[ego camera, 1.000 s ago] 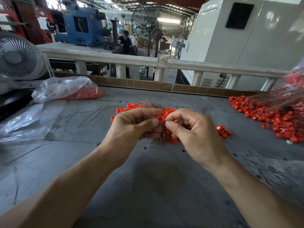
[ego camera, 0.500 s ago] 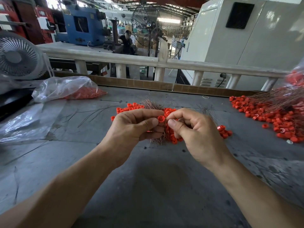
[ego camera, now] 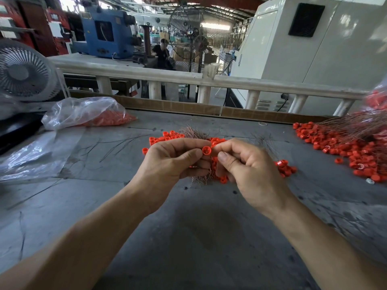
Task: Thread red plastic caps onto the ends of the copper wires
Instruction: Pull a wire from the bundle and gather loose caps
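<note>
Cap: one red cap (ego camera: 206, 151) sat between both hands' fingertips, open side toward the camera, probably so the hole was easy to aim at.
Left hand (ego camera: 171, 162): pinched the cap, thumb on its side.
Right hand (ego camera: 245, 170): fingers curled, apparently pinching a wire; too thin to see.
Wires: copper bundle (ego camera: 200, 178) under the hands.
Spares: loose caps (ego camera: 345, 149) off right.
</note>
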{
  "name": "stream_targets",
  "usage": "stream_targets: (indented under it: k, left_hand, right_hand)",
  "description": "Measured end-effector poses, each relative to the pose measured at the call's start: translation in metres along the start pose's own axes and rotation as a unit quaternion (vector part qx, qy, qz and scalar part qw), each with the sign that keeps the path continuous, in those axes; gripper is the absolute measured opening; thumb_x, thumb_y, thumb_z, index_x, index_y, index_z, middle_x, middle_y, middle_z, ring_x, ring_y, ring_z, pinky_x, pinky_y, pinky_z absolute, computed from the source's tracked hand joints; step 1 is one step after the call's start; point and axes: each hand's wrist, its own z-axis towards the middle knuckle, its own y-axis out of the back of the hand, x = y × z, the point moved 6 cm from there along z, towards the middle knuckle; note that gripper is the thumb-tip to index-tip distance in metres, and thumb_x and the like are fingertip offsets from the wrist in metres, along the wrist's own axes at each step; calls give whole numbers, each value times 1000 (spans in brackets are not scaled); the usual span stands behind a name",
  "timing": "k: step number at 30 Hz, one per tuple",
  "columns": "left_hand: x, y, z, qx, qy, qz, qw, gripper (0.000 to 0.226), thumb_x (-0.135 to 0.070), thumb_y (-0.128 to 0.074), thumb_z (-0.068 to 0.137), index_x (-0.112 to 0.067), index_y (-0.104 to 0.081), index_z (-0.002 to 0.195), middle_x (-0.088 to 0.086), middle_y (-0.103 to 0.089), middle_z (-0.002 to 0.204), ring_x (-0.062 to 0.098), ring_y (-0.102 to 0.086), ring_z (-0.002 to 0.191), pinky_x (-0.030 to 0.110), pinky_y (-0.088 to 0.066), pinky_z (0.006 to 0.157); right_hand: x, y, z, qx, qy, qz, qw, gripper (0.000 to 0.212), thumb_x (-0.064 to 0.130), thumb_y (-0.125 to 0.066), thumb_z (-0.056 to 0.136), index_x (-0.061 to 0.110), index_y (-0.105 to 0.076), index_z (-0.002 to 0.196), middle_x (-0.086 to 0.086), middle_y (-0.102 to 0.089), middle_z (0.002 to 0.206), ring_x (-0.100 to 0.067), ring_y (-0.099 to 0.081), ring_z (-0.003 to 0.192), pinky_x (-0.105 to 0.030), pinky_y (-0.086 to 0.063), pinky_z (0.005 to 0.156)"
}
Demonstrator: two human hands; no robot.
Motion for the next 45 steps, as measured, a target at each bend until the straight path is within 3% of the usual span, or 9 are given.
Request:
stream_targets:
  k: [3,7,17,24,27,30,34,40,45]
  left_hand:
    - [0,-2,0,3,-5,-7,1000,20,-16,-68,83,-11,-79,100,16,-75,94,23,-73,83,28,-59,73]
    - [0,-1,0,-1,-8,-8,1000,22,-15,-68,86,-4,-75,103,20,-74,93,27,-72,84,33,-60,75]
    - [3,-3,0,21,19,-59,998,22,-15,-69,85,-3,-72,102,21,-74,96,27,-75,86,35,-63,77]
    - [5,3,2,-16,36,-80,996,28,-12,-69,83,3,-66,106,24,-73,100,29,-74,88,30,-61,73]
    - [6,4,1,-19,39,-81,996,29,-13,-70,81,2,-67,106,24,-73,100,29,-74,88,29,-61,73]
    - [6,5,1,-24,41,-80,996,29,-14,-72,80,1,-68,104,24,-73,99,29,-75,88,29,-61,72]
    - [8,5,1,-24,45,-83,995,30,-14,-74,79,1,-68,104,26,-73,100,30,-75,88,29,-61,72]
    - [7,4,0,-24,47,-86,995,32,-15,-74,79,2,-68,105,26,-73,99,31,-75,88,29,-61,72]
    - [6,2,-2,-22,49,-82,995,30,-14,-73,79,2,-68,103,25,-73,97,29,-75,86,29,-61,71]
  right_hand:
    - [-4,-2,0,14,-20,31,999,22,13,-56,103,28,-71,101,0,-72,75,-10,-61,65,-29,-49,60]
    - [-9,-6,1,35,-39,57,997,20,11,-56,104,26,-68,109,6,-72,72,-5,-60,61,-14,-43,50]
    - [-16,-9,0,73,-61,86,992,15,15,-61,102,24,-68,110,4,-79,91,-15,-74,77,-15,-49,54]
    - [-29,31,10,-69,-67,-140,985,9,26,-75,90,28,-75,82,10,-73,73,-4,-64,65,-18,-47,60]
    - [-40,28,7,-38,-124,-223,966,16,41,-82,82,31,-73,73,16,-68,62,-1,-59,55,-15,-37,47]
    - [-44,21,4,-19,-159,-284,945,28,56,-82,76,31,-69,69,18,-65,57,-4,-60,55,-26,-38,50]
    - [-42,12,3,-18,-171,-371,912,38,65,-78,74,30,-65,71,12,-65,60,-3,-58,61,-25,-35,49]
    - [-46,8,2,-7,-170,-313,934,26,47,-84,78,29,-65,73,12,-64,66,-4,-59,64,-29,-46,57]
    - [-45,11,4,-18,-152,-290,945,24,39,-86,78,28,-64,74,12,-65,65,-3,-61,62,-25,-41,53]
